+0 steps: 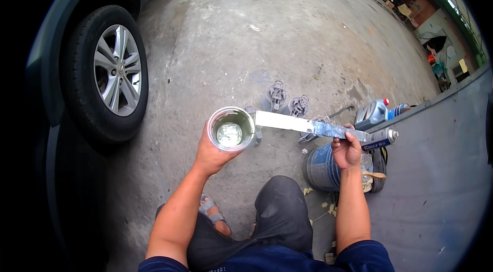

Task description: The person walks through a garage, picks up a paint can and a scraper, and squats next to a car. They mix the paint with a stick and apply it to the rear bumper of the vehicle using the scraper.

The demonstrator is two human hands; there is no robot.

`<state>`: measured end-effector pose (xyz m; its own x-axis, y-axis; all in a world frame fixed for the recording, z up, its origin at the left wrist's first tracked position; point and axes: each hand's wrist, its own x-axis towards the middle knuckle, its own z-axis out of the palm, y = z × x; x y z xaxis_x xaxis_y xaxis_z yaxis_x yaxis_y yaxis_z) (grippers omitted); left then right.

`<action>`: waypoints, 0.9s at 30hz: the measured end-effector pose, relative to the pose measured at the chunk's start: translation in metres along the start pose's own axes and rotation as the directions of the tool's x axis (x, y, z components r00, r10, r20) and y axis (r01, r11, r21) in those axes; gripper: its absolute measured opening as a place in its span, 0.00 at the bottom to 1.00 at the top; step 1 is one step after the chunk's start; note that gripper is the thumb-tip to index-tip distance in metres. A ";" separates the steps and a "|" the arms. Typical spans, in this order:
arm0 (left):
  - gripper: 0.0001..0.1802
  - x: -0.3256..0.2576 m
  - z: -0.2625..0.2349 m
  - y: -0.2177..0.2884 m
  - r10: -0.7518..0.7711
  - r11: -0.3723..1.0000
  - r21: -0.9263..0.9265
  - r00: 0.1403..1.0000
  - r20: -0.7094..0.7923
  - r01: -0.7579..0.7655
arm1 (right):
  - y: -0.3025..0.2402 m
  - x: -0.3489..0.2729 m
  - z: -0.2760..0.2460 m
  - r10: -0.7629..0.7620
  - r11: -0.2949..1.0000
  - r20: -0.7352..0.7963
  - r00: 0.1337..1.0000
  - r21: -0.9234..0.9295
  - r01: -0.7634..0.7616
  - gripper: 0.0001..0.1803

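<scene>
My left hand is wrapped round a clear plastic cup, tilted so its mouth faces me. Its inner wall has a greenish tint, and something pale and shiny shows at the bottom. Between the thumb and fingers of my right hand is a long flat stirring stick, white at its far end and stained blue and silver near my grip. The stick's white end points left and lies close to the cup's rim. Just right of that hand is a spray can with a blue and white body.
A blue bucket and a wooden-handled tool stand below my right hand. Several grey metal-topped containers sit on the concrete floor ahead. A silver jug with a red cap is at right, by a grey panel. A car wheel is at left.
</scene>
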<state>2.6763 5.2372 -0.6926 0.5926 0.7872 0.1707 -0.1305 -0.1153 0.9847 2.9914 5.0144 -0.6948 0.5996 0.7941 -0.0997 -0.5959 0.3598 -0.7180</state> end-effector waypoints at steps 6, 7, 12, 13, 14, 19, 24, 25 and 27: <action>0.42 0.000 0.003 0.001 -0.019 0.999 -0.044 0.999 0.029 0.021 | 0.036 0.003 0.024 0.076 0.970 0.023 0.997 0.231 -0.079 0.13; 0.42 -0.001 0.006 0.000 -0.020 0.998 -0.066 0.999 0.034 0.022 | 0.048 0.004 0.029 0.096 0.958 0.048 0.994 0.265 -0.106 0.13; 0.47 0.002 0.009 0.015 -0.148 0.974 -0.142 0.970 0.194 0.177 | 0.105 0.006 0.042 0.195 0.874 0.134 0.971 0.426 -0.235 0.13; 0.47 0.002 0.009 0.014 -0.160 0.972 -0.146 0.971 0.178 0.187 | 0.112 0.006 0.044 0.207 0.867 0.138 0.968 0.432 -0.247 0.13; 0.47 -0.001 0.009 0.013 -0.173 0.968 -0.153 0.972 0.160 0.197 | 0.118 0.005 0.043 0.222 0.861 0.142 0.965 0.436 -0.262 0.13; 0.50 -0.003 0.001 0.012 -0.151 0.983 -0.087 0.983 0.101 0.160 | 0.118 0.001 0.021 0.252 0.884 0.091 0.963 0.384 -0.267 0.12; 0.46 -0.002 -0.007 0.005 -0.065 0.997 -0.042 0.995 0.075 0.068 | 0.089 0.001 -0.009 0.253 0.932 -0.021 0.967 0.275 -0.237 0.11; 0.46 -0.001 -0.008 0.005 -0.072 0.996 -0.055 0.995 0.069 0.076 | 0.084 0.002 -0.013 0.242 0.939 -0.039 0.969 0.260 -0.224 0.11; 0.46 0.000 -0.008 0.008 -0.071 0.994 -0.078 0.995 0.074 0.077 | 0.072 0.002 -0.022 0.217 0.953 -0.074 0.973 0.232 -0.195 0.11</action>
<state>2.6689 5.2417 -0.6854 0.6579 0.7461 0.1023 -0.1463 -0.0067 0.9892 2.9620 5.0311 -0.7616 0.4938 0.8146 -0.3043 -0.8087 0.3015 -0.5052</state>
